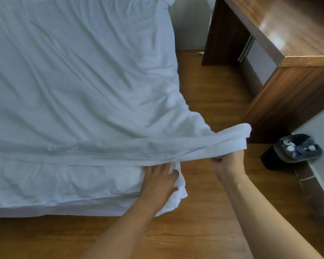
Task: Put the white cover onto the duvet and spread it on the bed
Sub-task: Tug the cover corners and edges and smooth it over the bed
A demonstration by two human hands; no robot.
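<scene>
While the right hand grips the white cover's hem at lower right and the left hand apparently clutches the duvet corner, that corner could slip free and bunch.

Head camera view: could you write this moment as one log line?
stage: fitting cover corner | left hand: grips duvet corner | right hand: pulls white cover edge outward | bed: cover wrinkled | floor: bin

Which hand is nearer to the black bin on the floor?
The right hand. It holds the white cover's stretched edge, just left of the black bin. The left hand grips fabric at the bed corner, farther left.
</scene>
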